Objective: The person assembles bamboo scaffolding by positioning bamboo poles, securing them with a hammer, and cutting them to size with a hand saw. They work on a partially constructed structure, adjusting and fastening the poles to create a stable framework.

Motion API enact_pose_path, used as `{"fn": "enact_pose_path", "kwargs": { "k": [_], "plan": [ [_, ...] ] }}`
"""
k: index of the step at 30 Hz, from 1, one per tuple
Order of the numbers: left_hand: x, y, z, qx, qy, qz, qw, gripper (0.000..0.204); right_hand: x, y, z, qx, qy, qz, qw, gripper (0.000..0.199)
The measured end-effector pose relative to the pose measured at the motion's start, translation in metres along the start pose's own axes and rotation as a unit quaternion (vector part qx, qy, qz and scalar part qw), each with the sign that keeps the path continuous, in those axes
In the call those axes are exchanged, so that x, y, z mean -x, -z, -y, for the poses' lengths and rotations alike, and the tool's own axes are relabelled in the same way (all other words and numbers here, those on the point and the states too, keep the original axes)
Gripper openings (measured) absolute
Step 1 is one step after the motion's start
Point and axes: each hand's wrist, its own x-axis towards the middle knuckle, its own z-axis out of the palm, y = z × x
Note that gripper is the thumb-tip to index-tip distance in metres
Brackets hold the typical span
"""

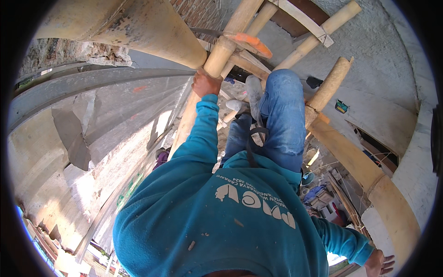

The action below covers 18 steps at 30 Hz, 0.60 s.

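Note:
My left hand point(206, 84) is wrapped round an upright bamboo pole point(184, 121), just below where it meets a very thick bamboo pole point(138, 34). Beyond that hand, a tool with an orange handle point(253, 44), which looks like a handsaw, hangs at the bamboo joint. Out at the lower right, my right hand point(379, 264) has its fingers spread and holds nothing. It is beside a long, thick bamboo pole point(394, 214); whether it touches the pole I cannot tell. My legs in blue jeans point(284, 115) are among the poles, with one knee raised.
Cut bamboo ends point(330, 90) stick out ahead. A grey concrete wall point(374, 51) stands at the right, with a small dark green item point(341, 106) on a ledge. Far below lie a bucket point(307, 178) and scattered materials. Grey sheeting point(74, 129) runs along the left.

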Motion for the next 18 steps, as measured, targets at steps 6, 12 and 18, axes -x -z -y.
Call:
{"fn": "enact_pose_path", "kwargs": {
  "k": [6, 12, 18],
  "plan": [
    [0.001, 0.002, 0.002, -0.011, 0.001, -0.006, 1.0, 0.075, 0.051, -0.09, -0.04, 0.135, -0.31, 0.138, 0.931, 0.089],
    [0.0, -0.005, 0.003, 0.0, 0.005, -0.008, 1.0, 0.066, 0.071, -0.121, -0.022, 0.167, -0.263, 0.117, 0.943, 0.085],
    [-0.002, -0.005, 0.001, -0.018, 0.017, -0.003, 1.0, 0.065, 0.075, -0.121, -0.025, 0.161, -0.24, 0.103, 0.952, 0.075]
  ]
}}
